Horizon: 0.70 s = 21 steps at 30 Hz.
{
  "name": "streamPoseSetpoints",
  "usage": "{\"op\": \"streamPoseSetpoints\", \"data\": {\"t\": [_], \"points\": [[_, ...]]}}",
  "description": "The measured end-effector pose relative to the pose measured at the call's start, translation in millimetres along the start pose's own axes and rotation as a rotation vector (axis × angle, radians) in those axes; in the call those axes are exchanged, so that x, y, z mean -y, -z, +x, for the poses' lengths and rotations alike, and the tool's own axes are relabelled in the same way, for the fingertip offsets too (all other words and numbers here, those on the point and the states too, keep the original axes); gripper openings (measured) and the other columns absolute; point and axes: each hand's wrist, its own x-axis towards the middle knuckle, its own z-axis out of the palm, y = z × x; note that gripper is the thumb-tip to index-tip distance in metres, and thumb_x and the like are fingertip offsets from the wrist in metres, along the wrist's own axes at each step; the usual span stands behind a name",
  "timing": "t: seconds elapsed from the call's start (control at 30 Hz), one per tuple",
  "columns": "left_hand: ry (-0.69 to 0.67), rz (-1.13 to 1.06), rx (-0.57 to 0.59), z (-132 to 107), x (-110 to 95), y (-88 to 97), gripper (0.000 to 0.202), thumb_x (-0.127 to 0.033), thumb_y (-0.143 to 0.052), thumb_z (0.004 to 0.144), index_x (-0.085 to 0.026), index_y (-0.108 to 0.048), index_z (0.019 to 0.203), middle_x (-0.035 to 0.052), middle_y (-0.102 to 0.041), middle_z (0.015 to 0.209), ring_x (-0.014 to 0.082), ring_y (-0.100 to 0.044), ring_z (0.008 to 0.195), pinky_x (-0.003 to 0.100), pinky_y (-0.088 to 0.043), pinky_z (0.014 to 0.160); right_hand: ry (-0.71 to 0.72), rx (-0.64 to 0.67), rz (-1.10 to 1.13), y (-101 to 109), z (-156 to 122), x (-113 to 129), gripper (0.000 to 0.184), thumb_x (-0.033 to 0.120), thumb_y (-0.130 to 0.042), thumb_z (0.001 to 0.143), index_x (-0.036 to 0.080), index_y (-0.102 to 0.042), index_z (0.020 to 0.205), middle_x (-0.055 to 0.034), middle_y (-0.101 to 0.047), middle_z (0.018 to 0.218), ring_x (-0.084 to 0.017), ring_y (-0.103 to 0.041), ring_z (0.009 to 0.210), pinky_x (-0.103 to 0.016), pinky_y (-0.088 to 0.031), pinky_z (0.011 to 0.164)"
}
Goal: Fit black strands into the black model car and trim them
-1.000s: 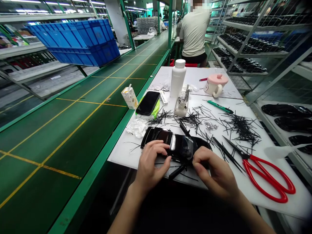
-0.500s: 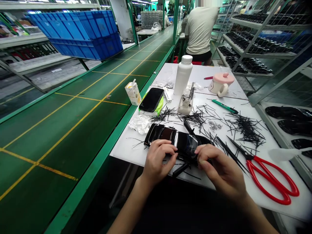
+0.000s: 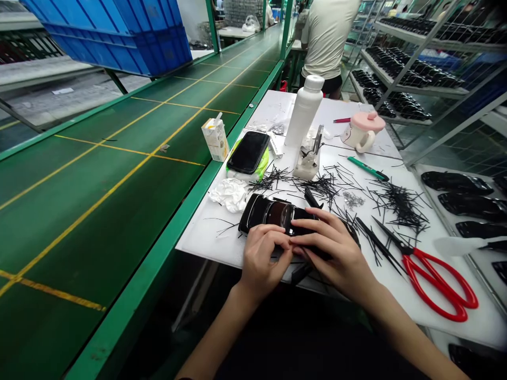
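Observation:
A glossy black model car (image 3: 259, 212) with an open-looking door part (image 3: 312, 199) sticking out on its far side lies at the table's front edge. My left hand (image 3: 266, 253) is at the car's near side, thumb and fingers bent into a pinch; what is between them, if anything, is hidden. Across the bonnet lies my right hand (image 3: 330, 243), gripping the car, its fingertips meeting those of the left near the door area. Another dark part (image 3: 301, 273) juts out below the hands. Tweezers (image 3: 378, 243) and red-handled scissors (image 3: 435, 282) rest to the right.
Thin black strips (image 3: 402, 203) are scattered over the white table (image 3: 206, 235). Behind stand a white bottle (image 3: 304, 111), a lidded mug (image 3: 362, 129), a phone (image 3: 249, 152) and a green pen (image 3: 367, 169). A green conveyor (image 3: 119, 211) runs along the left; racks (image 3: 420, 84) of black car bodies flank the right.
My right hand has moved left onto the bonnet, beside the left hand, which stays pinched at the car's side. The view has shifted slightly.

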Motion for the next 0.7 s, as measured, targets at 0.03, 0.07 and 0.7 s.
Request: {"op": "streamPoseSetpoints", "data": {"t": [0.03,0.07,0.7], "points": [[0.003,-0.005,0.001,-0.4,0.4,0.1,0.021,-0.008,-0.068,0.083,-0.022,-0.053,0.081,-0.0017,-0.072,0.079,0.0179,-0.067,0.09,0.035,-0.052,0.084,0.001,-0.024,0.001,-1.4,1.1,0.7,0.017,0.01,-0.062,0.09,0.021,-0.069,0.102,-0.0083,-0.072,0.114,-0.027,-0.051,0.128,-0.048,-0.048,0.104],[0.008,-0.012,0.003,-0.8,0.9,0.2,0.021,-0.008,-0.068,0.082,-0.022,-0.053,0.081,-0.0022,-0.072,0.079,0.0177,-0.067,0.09,0.034,-0.052,0.085,-0.001,-0.037,-0.001,-1.6,1.6,1.3,0.017,0.009,-0.062,0.09,0.021,-0.07,0.1,-0.0081,-0.073,0.111,-0.027,-0.053,0.125,-0.047,-0.049,0.102],[0.045,0.249,0.065,-4.3,1.9,-2.9,0.035,-0.023,-0.063,0.087,-0.018,-0.053,0.119,0.0137,-0.061,0.128,0.0317,-0.043,0.134,0.051,-0.036,0.112,0.304,0.528,-0.239,43.8,8.1,-20.1,0.032,0.015,-0.04,0.102,0.017,-0.072,0.108,-0.003,-0.069,0.07,-0.016,-0.057,0.06,-0.03,-0.043,0.059]]}}
